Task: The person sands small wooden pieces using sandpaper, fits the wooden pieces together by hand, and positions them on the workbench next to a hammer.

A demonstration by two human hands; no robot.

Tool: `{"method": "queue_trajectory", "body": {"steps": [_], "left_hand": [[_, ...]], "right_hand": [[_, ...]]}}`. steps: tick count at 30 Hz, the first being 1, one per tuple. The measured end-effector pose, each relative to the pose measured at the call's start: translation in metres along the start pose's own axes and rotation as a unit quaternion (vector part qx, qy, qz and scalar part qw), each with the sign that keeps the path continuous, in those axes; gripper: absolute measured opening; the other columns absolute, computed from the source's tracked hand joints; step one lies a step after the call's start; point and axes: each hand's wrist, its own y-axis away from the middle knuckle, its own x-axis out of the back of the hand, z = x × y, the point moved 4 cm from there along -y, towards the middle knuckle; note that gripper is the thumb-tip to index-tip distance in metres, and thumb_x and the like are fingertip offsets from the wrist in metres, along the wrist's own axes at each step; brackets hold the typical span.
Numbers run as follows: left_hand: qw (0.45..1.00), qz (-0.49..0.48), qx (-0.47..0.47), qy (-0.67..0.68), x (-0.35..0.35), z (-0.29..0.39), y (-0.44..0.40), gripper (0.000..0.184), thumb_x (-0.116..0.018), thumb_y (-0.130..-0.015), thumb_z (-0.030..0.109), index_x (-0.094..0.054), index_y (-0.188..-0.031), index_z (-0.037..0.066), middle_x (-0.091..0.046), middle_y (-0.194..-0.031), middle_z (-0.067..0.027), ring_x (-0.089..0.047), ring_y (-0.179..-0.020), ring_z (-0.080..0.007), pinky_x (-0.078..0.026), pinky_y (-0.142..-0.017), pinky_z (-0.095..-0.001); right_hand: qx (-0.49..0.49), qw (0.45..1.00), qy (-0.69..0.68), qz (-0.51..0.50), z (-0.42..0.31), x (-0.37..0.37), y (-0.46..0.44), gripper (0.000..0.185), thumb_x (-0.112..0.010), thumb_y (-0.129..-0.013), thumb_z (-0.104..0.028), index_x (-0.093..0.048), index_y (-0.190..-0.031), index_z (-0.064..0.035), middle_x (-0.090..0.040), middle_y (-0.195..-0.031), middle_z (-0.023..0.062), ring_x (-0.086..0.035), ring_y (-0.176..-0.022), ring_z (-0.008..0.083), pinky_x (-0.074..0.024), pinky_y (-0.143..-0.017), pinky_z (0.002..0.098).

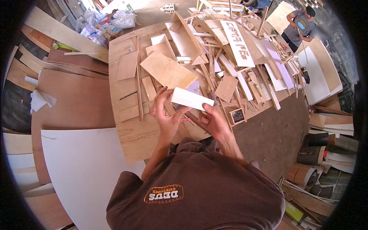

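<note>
One white block [191, 98] is held in the air over the near part of the tabletop [132, 132]. Both hands grip it: the left hand [168, 115] has its fingers around the left end, and the right hand [217, 124] pinches the right end, thumb on top.

Just beyond the block lies a large plywood piece [166, 69], and past that a heap of scraps [218, 57] covers the middle and right of the tabletop out to its far edge, too tangled to count. One lettered board [237, 44] lies across the heap. Toward the left edge are one dark rod [128, 96] and one long strip [139, 76].

Two containers show: an open box [163, 44] near the far left, its contents unclear, and a small tray [237, 115] at the near right edge, with something dark inside, too small to tell.

Off the near left corner is one white panel [82, 168]. Beyond the right edge, one person [301, 27] holds a thin stick [305, 53].
</note>
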Motion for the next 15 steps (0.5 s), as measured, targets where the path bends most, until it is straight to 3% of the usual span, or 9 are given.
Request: {"method": "queue_trajectory", "body": {"steps": [5, 6, 8, 9, 13, 15], "left_hand": [[1.000, 0.002, 0.024, -0.003, 0.010, 0.002, -0.002, 0.060, -0.092, -0.060, 0.019, -0.059, -0.107, 0.004, -0.057, -0.118, -0.0121, -0.050, -0.118, -0.0281, -0.040, -0.100, -0.0391], [0.999, -0.006, 0.037, -0.008, 0.012, 0.003, -0.004, 0.059, -0.093, -0.059, 0.021, -0.060, -0.104, 0.003, -0.057, -0.116, -0.0122, -0.051, -0.117, -0.0282, -0.040, -0.099, -0.0396], [0.999, -0.031, 0.003, -0.039, 0.017, 0.004, -0.011, 0.058, -0.093, -0.059, 0.022, -0.060, -0.103, 0.004, -0.058, -0.115, -0.0119, -0.052, -0.116, -0.0270, -0.036, -0.102, -0.0413], [0.995, -0.057, -0.030, -0.070, 0.018, 0.006, -0.013, 0.057, -0.093, -0.059, 0.024, -0.061, -0.102, 0.004, -0.060, -0.113, -0.0117, -0.053, -0.115, -0.0258, -0.033, -0.105, -0.0430], [0.997, -0.071, -0.003, -0.040, 0.027, 0.008, -0.017, 0.052, -0.091, -0.059, 0.027, -0.063, -0.097, 0.004, -0.062, -0.108, -0.0090, -0.055, -0.112, -0.0216, -0.025, -0.109, -0.0451], [0.987, -0.148, 0.042, -0.046, 0.034, 0.002, -0.020, 0.056, -0.090, -0.062, 0.018, -0.063, -0.109, 0.004, -0.063, -0.113, -0.0088, -0.059, -0.110, -0.0211, -0.037, -0.104, -0.0403]], "right_hand": [[-0.074, 0.996, -0.053, -0.003, 0.022, 0.020, -0.015, 0.107, -0.080, -0.080, -0.030, -0.004, -0.156, -0.0281, -0.056, -0.120, 0.0070, -0.053, -0.081, 0.0131, -0.0501, -0.078, 0.0345], [-0.055, 0.998, -0.006, -0.005, 0.010, 0.004, -0.004, 0.083, -0.077, -0.080, -0.038, -0.028, -0.144, -0.0178, -0.057, -0.123, 0.0061, -0.054, -0.097, 0.0161, -0.0467, -0.081, 0.0332], [-0.036, 0.998, 0.041, -0.009, 0.005, -0.007, 0.001, 0.067, -0.075, -0.081, -0.046, -0.053, -0.132, -0.0075, -0.057, -0.127, 0.0051, -0.054, -0.113, 0.0191, -0.0433, -0.083, 0.0319], [-0.045, 0.998, 0.033, -0.006, 0.007, -0.007, 0.000, 0.067, -0.076, -0.081, -0.046, -0.054, -0.132, -0.0073, -0.058, -0.125, 0.0051, -0.055, -0.111, 0.0194, -0.0434, -0.082, 0.0315], [-0.073, 0.997, 0.030, -0.009, 0.014, -0.004, -0.006, 0.066, -0.077, -0.080, -0.046, -0.056, -0.129, -0.0071, -0.061, -0.118, 0.0045, -0.058, -0.101, 0.0189, -0.0420, -0.078, 0.0296], [-0.080, 0.996, 0.041, -0.019, 0.017, 0.000, -0.010, 0.066, -0.077, -0.079, -0.046, -0.056, -0.128, -0.0073, -0.062, -0.117, 0.0039, -0.059, -0.098, 0.0184, -0.0413, -0.077, 0.0288]]}}
